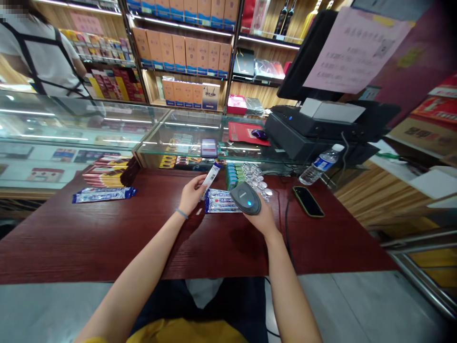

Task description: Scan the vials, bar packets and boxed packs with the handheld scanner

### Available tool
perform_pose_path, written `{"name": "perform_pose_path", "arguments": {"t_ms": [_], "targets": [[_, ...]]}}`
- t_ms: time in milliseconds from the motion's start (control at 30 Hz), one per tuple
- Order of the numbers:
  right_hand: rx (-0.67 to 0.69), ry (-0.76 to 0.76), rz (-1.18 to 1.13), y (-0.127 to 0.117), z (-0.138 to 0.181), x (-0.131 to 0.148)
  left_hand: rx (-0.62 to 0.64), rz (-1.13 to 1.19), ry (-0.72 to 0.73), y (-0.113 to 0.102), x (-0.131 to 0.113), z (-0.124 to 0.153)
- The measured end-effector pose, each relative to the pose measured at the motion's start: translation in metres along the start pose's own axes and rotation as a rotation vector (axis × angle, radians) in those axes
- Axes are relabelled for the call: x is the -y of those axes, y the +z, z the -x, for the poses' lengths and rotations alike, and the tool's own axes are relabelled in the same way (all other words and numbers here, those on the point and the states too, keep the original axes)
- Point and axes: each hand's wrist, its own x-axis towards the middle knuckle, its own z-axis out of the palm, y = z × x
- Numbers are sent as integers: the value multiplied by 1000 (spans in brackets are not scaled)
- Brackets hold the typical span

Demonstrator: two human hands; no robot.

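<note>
My left hand [193,194] is closed on a slim blue-and-white snack packet [212,177], tilted up with its pale side showing. In my right hand [262,216] is a dark grey barcode scanner [246,198] with a blue light on top, its head toward the packet. Several similar blue-and-white packets [218,202] lie on the table beneath and between my hands, partly covered by the scanner. Just beyond them sit rows of small green packs [233,175] and several silver-topped round items [255,175]. My right fingers are mostly hidden behind the scanner.
On the dark red table [228,247] lie more blue packets [103,194] and a stack of red-gold packets [109,171] at left. At right are a phone [309,201], a water bottle [321,164] and a black cable [287,228]. A glass counter [171,128] borders the back; a person stands beyond.
</note>
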Motion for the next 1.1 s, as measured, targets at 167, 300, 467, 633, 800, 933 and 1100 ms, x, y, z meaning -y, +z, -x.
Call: {"name": "perform_pose_path", "arguments": {"t_ms": [167, 300, 467, 633, 800, 933, 1100], "targets": [[-221, 23, -2, -2, 0, -5, -45, -206, 169, 1, -3, 9], [-348, 60, -6, -6, -2, -9, 73, -505, 422, 9, -9, 23], [-419, 76, -46, -9, -4, -17, 247, -805, 605, 32, -8, 38], [-422, 62, -66, -9, -4, -23, 314, -897, 627, 47, -3, 45], [-400, 49, -36, -9, -3, -24, 358, -940, 651, 48, 1, 46], [-399, 55, -33, -9, -3, -22, 362, -937, 684, 48, 2, 46], [-400, 55, -52, -9, -3, -21, 369, -937, 709, 49, 4, 48]]}}
